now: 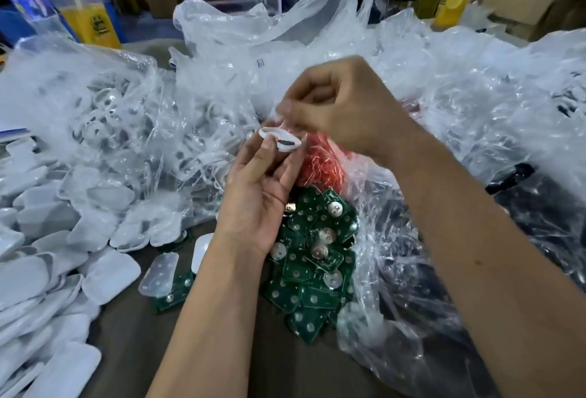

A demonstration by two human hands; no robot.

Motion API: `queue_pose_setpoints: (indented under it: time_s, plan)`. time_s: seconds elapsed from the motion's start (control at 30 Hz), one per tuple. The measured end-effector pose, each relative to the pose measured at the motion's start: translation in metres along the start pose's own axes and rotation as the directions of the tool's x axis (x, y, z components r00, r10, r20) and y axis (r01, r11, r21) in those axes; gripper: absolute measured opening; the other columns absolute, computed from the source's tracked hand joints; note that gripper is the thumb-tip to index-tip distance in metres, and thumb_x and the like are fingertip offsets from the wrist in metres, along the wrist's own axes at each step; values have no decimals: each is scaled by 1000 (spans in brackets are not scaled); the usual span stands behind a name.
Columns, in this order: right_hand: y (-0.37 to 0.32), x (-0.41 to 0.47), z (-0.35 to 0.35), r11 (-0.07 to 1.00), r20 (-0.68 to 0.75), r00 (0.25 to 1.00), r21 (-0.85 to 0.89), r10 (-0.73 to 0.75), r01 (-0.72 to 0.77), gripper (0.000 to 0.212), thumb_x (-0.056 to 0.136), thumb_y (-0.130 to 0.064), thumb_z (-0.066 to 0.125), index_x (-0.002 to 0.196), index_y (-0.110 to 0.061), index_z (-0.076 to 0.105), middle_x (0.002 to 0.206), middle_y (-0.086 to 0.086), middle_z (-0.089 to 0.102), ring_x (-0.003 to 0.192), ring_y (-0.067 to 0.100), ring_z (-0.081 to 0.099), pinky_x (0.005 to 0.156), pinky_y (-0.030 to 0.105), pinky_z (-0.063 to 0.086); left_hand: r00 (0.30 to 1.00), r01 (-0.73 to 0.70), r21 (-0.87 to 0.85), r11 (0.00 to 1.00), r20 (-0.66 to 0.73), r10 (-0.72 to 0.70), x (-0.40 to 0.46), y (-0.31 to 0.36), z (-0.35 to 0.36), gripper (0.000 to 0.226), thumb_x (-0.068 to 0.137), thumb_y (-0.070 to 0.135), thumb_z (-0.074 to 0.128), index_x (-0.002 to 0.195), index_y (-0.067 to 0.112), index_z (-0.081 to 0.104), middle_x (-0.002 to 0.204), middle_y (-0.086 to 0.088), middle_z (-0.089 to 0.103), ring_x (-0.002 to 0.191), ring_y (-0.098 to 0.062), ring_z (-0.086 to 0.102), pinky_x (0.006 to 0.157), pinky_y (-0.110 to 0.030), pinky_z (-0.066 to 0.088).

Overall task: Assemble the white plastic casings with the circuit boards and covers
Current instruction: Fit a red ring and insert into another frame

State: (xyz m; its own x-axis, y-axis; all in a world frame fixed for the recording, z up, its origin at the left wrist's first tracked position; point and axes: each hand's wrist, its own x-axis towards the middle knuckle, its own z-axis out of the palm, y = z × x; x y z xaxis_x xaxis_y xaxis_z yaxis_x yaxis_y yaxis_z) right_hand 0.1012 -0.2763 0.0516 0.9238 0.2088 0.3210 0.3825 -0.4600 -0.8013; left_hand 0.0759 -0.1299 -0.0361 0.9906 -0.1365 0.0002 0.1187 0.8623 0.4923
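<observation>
My left hand point(258, 194) holds a small white plastic casing point(280, 139) up by its edge, thumb and fingers curled round it; a dark and red part shows inside it. My right hand point(336, 109) hovers just above the casing with its fingers curled and its fingertips pinched together; whatever they pinch is too blurred to make out. Below my hands lies a heap of green circuit boards point(317, 258) with silver button cells. A clear cover point(158, 274) rests on the table beside the boards.
A pile of white casings point(41, 270) fills the left side. Clear plastic bags point(126, 118) of white parts lie behind and to the right, one with red wires point(320, 163). Two yellow drink cups point(85, 17) and a bottle stand at the back.
</observation>
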Motion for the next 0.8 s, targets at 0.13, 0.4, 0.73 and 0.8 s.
queue_pose_setpoints:
  time_s: [0.13,0.4,0.73,0.8]
  plan:
    - [16,64,-32,997,-410,911,-37,46,-68,17,94,-22,75,87,-6,77,73,8,76,62,18,75,60,34,62,999,32,-87,996,-28,-34,-2,0,0,52,82,3,71,131,5,51,131,-27,64,114,-38,69,82,-33,61]
    - [128,142,-61,550,-414,849,-647,328,-528,24,94,-1,61,117,5,62,124,21,60,124,38,60,88,38,51,995,52,-131,990,-81,-63,1,0,3,66,84,5,68,146,-1,45,130,-29,64,109,-41,70,75,-33,63]
    - [156,161,-58,523,-412,877,-706,246,-478,31,97,0,55,126,8,63,134,30,59,124,49,58,100,45,51,998,61,-90,994,-26,-64,3,-1,0,64,74,9,77,133,4,53,115,-26,71,103,-39,73,76,-31,63]
    - [156,155,-57,539,-463,862,-682,207,-495,31,96,-2,60,125,8,62,131,32,60,122,49,60,99,45,51,998,59,-92,994,-33,-62,3,-1,1,69,72,9,77,137,4,52,118,-26,70,103,-39,73,76,-32,63]
